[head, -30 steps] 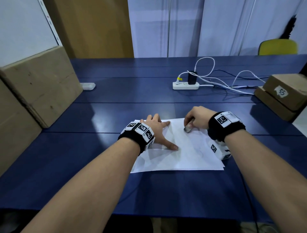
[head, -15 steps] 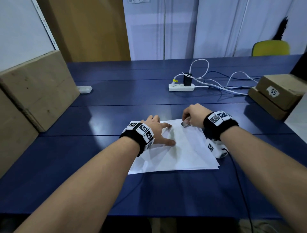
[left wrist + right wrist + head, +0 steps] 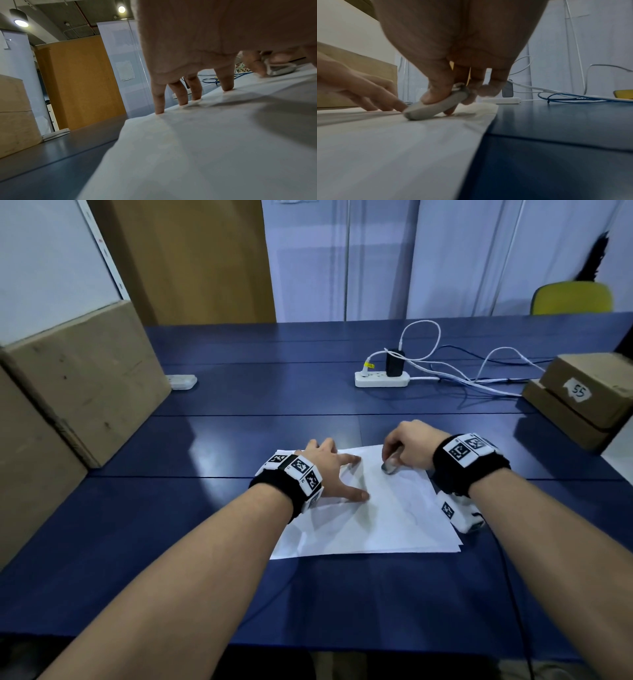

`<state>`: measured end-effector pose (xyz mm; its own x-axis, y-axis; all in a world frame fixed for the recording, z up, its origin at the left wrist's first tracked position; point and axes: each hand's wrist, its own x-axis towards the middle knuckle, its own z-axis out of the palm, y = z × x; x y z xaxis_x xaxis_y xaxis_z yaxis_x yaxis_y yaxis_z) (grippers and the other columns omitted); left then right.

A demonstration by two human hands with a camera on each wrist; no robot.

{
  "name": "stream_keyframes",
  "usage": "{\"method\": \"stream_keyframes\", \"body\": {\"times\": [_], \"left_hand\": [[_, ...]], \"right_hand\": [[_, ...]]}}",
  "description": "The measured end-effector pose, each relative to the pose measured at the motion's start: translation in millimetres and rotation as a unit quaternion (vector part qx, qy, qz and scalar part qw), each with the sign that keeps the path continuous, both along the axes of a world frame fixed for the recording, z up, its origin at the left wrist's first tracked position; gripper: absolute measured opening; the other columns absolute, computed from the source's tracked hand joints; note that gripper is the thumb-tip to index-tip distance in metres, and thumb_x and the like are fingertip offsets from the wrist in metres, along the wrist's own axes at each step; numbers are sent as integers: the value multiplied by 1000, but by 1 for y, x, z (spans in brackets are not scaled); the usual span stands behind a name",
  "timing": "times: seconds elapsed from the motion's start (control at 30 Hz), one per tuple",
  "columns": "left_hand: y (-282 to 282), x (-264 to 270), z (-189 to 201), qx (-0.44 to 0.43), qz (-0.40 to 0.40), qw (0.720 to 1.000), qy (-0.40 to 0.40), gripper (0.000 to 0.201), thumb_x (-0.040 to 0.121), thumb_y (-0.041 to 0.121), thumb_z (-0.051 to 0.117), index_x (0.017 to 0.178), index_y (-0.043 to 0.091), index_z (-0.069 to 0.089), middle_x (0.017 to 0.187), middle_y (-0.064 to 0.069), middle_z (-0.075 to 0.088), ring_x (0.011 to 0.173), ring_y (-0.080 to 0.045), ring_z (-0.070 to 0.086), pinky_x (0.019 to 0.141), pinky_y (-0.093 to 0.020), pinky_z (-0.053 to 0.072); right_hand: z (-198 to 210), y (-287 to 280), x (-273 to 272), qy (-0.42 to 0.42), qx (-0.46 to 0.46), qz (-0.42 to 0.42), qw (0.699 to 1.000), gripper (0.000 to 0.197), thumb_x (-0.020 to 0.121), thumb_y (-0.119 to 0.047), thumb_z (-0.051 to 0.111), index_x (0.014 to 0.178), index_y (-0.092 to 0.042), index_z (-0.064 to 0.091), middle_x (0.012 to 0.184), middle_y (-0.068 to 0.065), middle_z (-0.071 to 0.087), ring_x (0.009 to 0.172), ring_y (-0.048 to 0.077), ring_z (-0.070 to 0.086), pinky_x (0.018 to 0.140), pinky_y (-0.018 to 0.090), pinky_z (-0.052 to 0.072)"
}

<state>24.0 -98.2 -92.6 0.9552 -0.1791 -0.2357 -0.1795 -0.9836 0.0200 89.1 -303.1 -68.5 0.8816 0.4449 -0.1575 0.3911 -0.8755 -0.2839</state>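
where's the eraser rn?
In the head view the eraser is pinched in the right hand, its tip touching the far right part of the white paper, just right of the left hand that presses the sheet.

Round ceiling lamps (image 3: 20, 23) give a cool, rather dim light, leaving sheen on the blue table (image 3: 205, 453), soft shadows across the paper (image 3: 376, 518), and blurred, edge-bowed wrist views.

eraser (image 3: 435, 108): grey-white, worn, oblong; tilted, lower end touching paper (image 3: 376, 525)
paper: white sheets, stacked, slightly creased; flat on blue table (image 3: 239, 392), toward its near edge
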Motion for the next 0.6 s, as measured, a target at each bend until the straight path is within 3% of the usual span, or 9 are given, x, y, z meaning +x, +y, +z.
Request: {"method": "stream_keyframes", "body": {"times": [0.1,0.27,0.43,0.5,0.6], "left_hand": [[0,0,0,-5,3,1000,-2,92,64,92,53,146,54,32,132,0,40,124,-28,38,98,-44,42],[0,-1,1,-8,4,1000,2,92,64,92,53,146,54,32,132,1,40,125,-27,37,99,-44,40],[0,-2,2,-14,5,1000,7,92,65,91,53,146,54,32,134,0,39,126,-27,36,100,-44,39],[-1,-2,2,-10,5,1000,6,93,65,91,53,146,54,31,134,0,39,126,-28,36,99,-44,40],[-1,-2,4,-6,7,1000,10,94,65,91,54,147,53,30,135,0,39,127,-28,36,100,-44,40]], "right_hand": [[4,-4,4,-54,20,-42,997,10,70,-25,76,79,-24,72,84,-4,72,82,17,66,75,33,58],[3,-9,-4,26,4,3,1000,10,73,-17,79,78,-25,74,78,-4,73,79,16,67,69,27,54],[6,-7,-3,-55,27,-32,998,10,71,-19,77,81,-21,72,80,-3,73,84,18,68,73,30,57],[6,-8,-7,-26,24,-19,999,12,70,-15,77,81,-20,74,79,-2,73,82,15,68,67,23,54],[6,-9,-16,28,-8,25,999,13,71,-13,79,81,-22,77,80,-3,75,81,12,67,72,25,52]]}}
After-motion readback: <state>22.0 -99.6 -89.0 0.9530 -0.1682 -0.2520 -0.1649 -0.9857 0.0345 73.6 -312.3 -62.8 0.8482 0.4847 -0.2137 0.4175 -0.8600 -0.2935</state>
